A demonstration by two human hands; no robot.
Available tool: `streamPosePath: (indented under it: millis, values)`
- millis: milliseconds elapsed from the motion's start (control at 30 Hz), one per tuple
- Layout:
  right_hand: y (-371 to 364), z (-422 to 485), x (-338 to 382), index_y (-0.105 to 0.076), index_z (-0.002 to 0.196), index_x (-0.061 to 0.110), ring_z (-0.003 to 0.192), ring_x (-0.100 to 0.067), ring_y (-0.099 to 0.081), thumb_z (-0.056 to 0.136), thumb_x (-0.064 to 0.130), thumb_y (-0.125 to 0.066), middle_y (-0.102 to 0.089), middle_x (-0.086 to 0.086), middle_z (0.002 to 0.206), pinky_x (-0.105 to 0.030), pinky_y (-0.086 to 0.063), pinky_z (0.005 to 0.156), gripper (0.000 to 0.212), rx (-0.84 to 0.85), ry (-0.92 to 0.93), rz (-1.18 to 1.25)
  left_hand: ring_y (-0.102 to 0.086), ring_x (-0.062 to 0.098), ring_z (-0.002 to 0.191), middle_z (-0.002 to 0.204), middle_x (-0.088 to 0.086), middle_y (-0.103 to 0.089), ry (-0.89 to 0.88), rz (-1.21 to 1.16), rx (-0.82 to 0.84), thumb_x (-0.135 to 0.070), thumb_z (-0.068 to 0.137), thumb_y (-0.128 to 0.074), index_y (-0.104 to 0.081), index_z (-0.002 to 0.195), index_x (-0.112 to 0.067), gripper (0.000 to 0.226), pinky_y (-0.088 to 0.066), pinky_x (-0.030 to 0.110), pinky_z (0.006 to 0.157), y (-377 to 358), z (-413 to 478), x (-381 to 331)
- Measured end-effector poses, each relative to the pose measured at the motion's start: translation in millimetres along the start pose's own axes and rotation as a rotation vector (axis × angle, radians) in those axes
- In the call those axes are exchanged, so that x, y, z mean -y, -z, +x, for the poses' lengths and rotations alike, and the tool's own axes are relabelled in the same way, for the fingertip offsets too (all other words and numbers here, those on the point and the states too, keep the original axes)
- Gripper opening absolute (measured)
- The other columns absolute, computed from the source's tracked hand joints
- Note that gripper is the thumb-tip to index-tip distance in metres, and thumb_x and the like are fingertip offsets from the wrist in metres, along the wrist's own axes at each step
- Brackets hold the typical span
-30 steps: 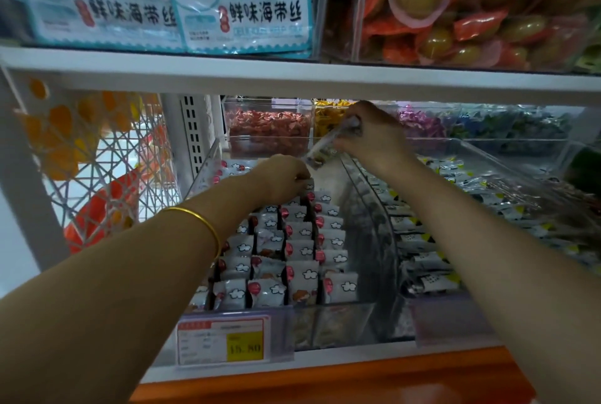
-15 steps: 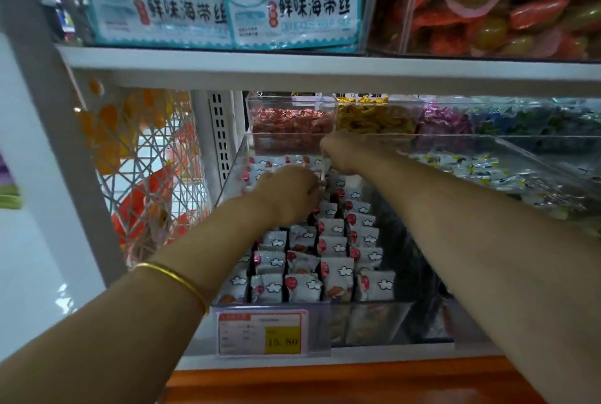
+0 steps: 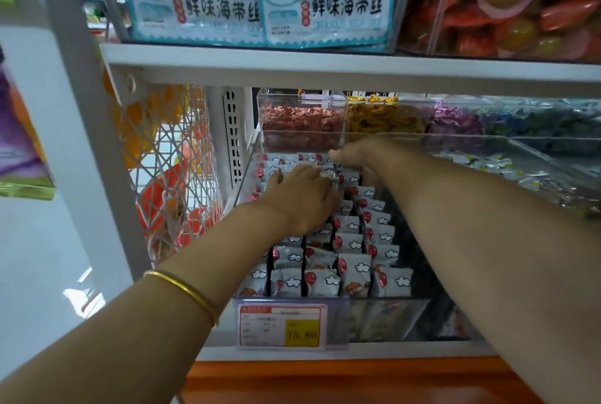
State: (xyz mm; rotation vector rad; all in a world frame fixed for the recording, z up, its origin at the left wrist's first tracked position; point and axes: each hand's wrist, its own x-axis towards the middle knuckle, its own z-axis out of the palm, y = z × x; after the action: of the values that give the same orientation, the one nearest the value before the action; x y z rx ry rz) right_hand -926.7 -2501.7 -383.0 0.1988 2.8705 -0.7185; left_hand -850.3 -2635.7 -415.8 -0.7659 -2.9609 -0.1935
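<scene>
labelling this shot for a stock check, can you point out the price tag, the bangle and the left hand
price tag (image 3: 282, 326), head view, middle of the card.
bangle (image 3: 185, 289), head view, top of the gold band on the forearm.
left hand (image 3: 299, 198), head view, back of the hand.

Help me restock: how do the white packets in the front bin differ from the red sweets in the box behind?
The white packets stand upright in neat rows; the red sweets lie heaped loosely. The white packets show balloon and cloud prints; the red sweets look plain. The left hand and right hand are at the white packets, not the red sweets. Both sit in clear plastic.
</scene>
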Motion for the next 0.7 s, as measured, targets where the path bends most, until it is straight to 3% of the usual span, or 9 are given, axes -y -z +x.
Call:
streamPosePath:
  millis: [100,233,500,600,700]
  values:
    - [-9,10,-8,-0.034,0.142,0.004,0.135,-0.034,-0.035,0.097,0.043,-0.041,-0.033,-0.018,0.149,-0.044,-0.033,0.111,0.060,0.019,-0.051,0.158,-0.025,0.024,0.135,0.139,0.009,-0.039,-0.006,-0.005,0.006,-0.042,0.100,-0.021,-0.048,0.126,-0.015,0.046,-0.019,0.057,0.109,-2,-1,2]
    - [-14,17,-12,-0.025,0.145,0.005,0.138,-0.035,-0.027,0.095,0.052,-0.039,-0.023,-0.016,0.154,-0.044,-0.030,0.108,0.071,0.043,-0.178,0.324,-0.023,0.022,0.136,0.140,0.004,-0.038,-0.003,-0.035,0.029,-0.044,0.099,-0.022,-0.046,0.130,-0.017,0.047,-0.018,0.056,0.109,-6,-3,5]
    - [-6,-3,-2,-0.018,0.149,0.008,0.141,-0.035,-0.022,0.093,0.060,-0.032,-0.016,-0.017,0.156,-0.047,-0.025,0.113,0.078,0.012,-0.193,0.373,-0.013,0.022,0.142,0.151,0.004,-0.025,0.026,-0.006,0.032,-0.047,0.099,-0.020,-0.034,0.141,-0.019,0.052,-0.012,0.056,0.112,-5,-7,2]
    - [6,-35,6,-0.019,0.148,0.008,0.133,-0.042,-0.035,0.097,0.053,-0.031,-0.022,-0.022,0.153,-0.050,-0.036,0.104,0.069,0.018,-0.143,0.367,-0.001,0.020,0.145,0.158,0.001,-0.010,0.034,-0.007,0.015,-0.047,0.099,-0.020,-0.022,0.147,-0.021,0.055,-0.004,0.054,0.113,-5,-12,-2]
    - [16,-76,14,-0.032,0.140,0.002,0.110,-0.039,-0.057,0.102,0.024,-0.035,-0.041,-0.025,0.139,-0.041,-0.051,0.084,0.044,-0.060,-0.078,0.185,0.001,0.020,0.145,0.159,0.002,-0.006,0.030,-0.025,-0.004,-0.046,0.099,-0.019,-0.020,0.149,-0.019,0.056,-0.002,0.051,0.114,-4,-19,-7]
